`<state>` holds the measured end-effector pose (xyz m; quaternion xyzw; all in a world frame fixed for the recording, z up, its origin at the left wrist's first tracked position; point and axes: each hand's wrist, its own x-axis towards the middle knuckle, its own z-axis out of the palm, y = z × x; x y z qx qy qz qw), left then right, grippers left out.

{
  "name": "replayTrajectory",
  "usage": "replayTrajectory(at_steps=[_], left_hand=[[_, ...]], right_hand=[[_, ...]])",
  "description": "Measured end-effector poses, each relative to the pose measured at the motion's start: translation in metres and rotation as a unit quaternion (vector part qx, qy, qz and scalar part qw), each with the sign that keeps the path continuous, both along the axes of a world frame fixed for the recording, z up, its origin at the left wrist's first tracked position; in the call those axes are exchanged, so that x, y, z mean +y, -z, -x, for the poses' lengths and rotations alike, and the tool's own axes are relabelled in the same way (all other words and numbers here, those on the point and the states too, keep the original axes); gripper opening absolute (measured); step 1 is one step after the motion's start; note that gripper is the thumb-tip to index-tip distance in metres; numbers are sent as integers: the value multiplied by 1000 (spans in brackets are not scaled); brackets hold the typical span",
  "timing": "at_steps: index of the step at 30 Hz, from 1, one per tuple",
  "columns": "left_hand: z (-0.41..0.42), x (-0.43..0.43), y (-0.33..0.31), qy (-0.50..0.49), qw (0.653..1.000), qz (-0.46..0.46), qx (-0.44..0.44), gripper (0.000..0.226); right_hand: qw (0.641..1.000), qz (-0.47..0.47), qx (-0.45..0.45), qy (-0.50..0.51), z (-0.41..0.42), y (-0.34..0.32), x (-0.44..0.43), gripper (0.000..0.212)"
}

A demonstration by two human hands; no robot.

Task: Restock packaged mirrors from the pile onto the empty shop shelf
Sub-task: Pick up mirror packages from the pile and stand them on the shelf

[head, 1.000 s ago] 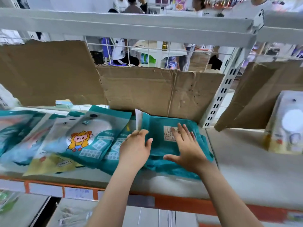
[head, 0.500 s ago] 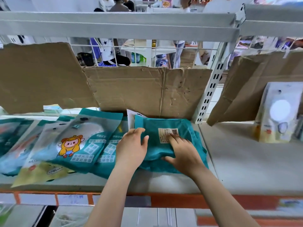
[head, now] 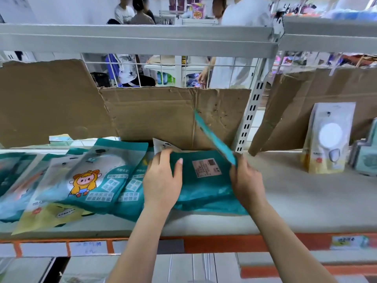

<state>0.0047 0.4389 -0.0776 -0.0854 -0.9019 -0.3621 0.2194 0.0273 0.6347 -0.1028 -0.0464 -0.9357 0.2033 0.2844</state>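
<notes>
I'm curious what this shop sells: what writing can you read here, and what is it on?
"便携 高清": boxed on the teal cartoon packet, slightly blurred.
"高清化妆镜": beneath that, likely reading.
Barcode label on the pile's top teal packet: too small to read.
Shelf-edge price tags: handwriting blurred.
Yellow packet: print too small.
Lifted teal packet in the grip of the right hand: edge-on, nothing shows.
</notes>
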Motion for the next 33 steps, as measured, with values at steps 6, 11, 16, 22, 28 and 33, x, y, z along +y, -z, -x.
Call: replayTrajectory(at_steps=[6, 11, 16, 22, 28, 33], left_hand=[[4, 28, 18, 99, 981, 132, -98, 47], [10, 56, 38, 142, 937, 279, -153, 83], [20, 65, 57, 153, 919, 306, -196, 92], [23, 65, 51, 133, 931, 328, -83, 59], [29, 57, 30, 165, 929, 303, -132, 61], [27, 51, 21, 160, 929, 282, -179, 66]], right_hand=[[979, 123, 152, 61, -13, 3, 27, 45], [975, 132, 164, 76, -20, 8, 44, 45], [973, 171, 147, 53, -22, 9, 53, 41], [981, 179, 75, 26, -18, 14, 51, 34], [975, 208, 69, 37, -18, 15, 53, 32], [968, 234, 76, 37, -17, 14, 54, 31]])
